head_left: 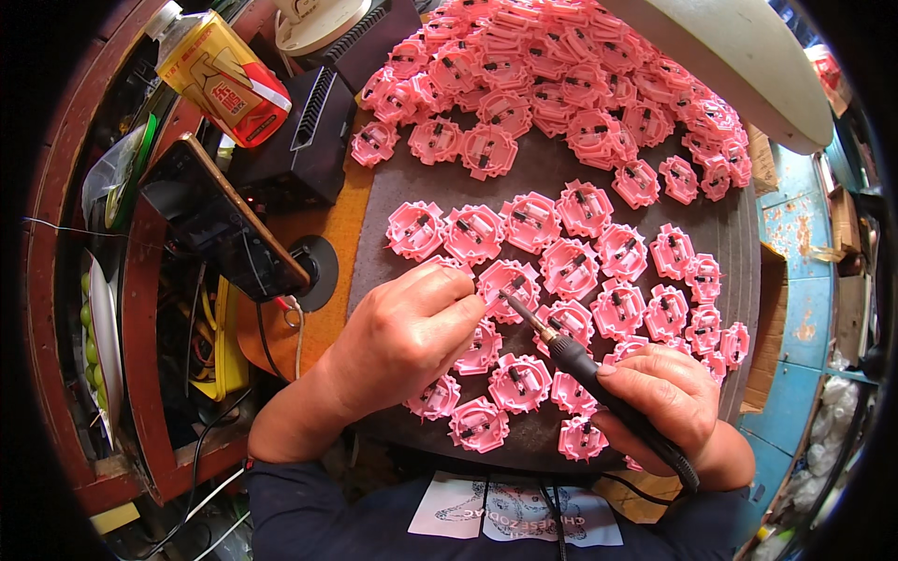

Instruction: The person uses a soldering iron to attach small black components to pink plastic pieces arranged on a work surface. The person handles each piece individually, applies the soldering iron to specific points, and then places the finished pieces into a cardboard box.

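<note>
My right hand point(669, 397) is wrapped round the black handle of a soldering iron point(585, 366), whose cord runs down past my wrist. The iron's pointed tip is over a pink plastic housing point(508, 288) with small black and white parts inside; contact cannot be made out. Close to that housing's left side, my left hand point(407, 323) is closed in a pinch, and what its fingertips hold is hidden. Several similar pink housings point(520, 381) lie face up in loose rows around both hands on a dark work mat point(379, 201).
A large heap of pink housings point(561, 65) covers the mat's far side, under a pale lamp head point(748, 70) at right. Along the left stand a phone point(220, 220) on a round stand, a black box point(299, 145) and a yellow-red bottle point(229, 79).
</note>
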`<state>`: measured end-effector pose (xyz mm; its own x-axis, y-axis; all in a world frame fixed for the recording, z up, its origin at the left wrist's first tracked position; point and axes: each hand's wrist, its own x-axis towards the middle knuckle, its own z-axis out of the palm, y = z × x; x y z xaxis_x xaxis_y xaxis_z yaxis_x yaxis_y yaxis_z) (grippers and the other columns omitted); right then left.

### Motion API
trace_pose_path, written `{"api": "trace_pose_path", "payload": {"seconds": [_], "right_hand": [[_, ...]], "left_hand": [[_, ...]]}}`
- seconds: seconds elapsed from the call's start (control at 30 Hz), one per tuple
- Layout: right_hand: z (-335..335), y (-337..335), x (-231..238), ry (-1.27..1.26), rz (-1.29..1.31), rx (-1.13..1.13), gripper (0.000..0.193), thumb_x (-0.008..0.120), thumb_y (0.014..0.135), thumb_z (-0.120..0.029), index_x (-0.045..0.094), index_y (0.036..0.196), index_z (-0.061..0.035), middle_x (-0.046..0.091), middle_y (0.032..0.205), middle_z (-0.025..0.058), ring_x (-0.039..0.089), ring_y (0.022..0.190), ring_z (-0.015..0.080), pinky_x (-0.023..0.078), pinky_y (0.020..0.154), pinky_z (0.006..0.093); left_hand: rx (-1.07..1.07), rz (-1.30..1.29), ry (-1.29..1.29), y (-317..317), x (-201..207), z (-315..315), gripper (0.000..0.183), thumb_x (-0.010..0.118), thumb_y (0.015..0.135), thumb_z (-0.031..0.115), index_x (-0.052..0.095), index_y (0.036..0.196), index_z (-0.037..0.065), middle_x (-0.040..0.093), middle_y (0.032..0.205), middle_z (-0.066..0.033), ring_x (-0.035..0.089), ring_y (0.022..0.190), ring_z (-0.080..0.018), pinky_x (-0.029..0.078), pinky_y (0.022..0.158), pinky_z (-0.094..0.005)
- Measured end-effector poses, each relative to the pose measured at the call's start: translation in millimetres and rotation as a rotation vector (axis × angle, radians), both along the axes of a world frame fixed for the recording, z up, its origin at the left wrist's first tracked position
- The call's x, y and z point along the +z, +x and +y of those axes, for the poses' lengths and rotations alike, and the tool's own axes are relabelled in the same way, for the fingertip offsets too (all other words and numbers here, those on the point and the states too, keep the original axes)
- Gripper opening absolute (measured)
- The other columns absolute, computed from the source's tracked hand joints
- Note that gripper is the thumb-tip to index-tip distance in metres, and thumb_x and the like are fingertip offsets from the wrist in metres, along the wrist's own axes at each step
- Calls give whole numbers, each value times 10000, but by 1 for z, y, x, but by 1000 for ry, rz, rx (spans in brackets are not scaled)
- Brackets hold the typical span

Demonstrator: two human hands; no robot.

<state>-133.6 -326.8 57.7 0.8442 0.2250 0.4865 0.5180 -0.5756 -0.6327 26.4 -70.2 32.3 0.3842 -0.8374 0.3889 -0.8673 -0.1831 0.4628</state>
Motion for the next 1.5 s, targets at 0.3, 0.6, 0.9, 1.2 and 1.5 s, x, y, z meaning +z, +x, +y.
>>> {"api": "trace_pose_path", "payload": {"seconds": [0.3,0.6,0.9,1.2,1.5], "right_hand": [[0,1,3,-10,13,10,390,910,771,-55,726,1095,60,719,864,173,693,659,286,546,562,377],[-1,-2,1,-18,-3,-11,401,911,757,-55,727,1096,55,713,860,172,692,666,300,549,572,383],[-1,-5,3,-8,2,-16,404,906,751,-47,724,1098,54,706,853,176,693,668,304,547,575,389],[-2,-4,3,-18,-5,-13,388,888,751,-35,721,1088,61,704,842,175,687,652,294,541,561,384],[-3,-7,4,-2,-10,-11,350,850,741,-7,726,1061,65,700,805,168,679,615,287,540,536,373]], "left_hand": [[-5,3,13,1,-2,-1,244,816,765,-32,709,984,-17,673,984,-137,710,881,-333,588,782,-425],[34,-46,15,-2,9,3,253,823,775,-30,718,1004,-2,678,987,-131,711,862,-325,587,753,-411],[53,5,-52,-13,10,10,239,821,785,-59,708,988,-5,669,973,-136,700,826,-315,580,726,-408],[35,-26,-40,-14,4,7,246,820,773,-46,711,993,-22,670,980,-139,692,830,-326,577,728,-419],[-15,-38,-9,-14,1,4,274,825,756,-36,707,1003,-23,667,978,-139,675,800,-324,563,688,-414]]}}
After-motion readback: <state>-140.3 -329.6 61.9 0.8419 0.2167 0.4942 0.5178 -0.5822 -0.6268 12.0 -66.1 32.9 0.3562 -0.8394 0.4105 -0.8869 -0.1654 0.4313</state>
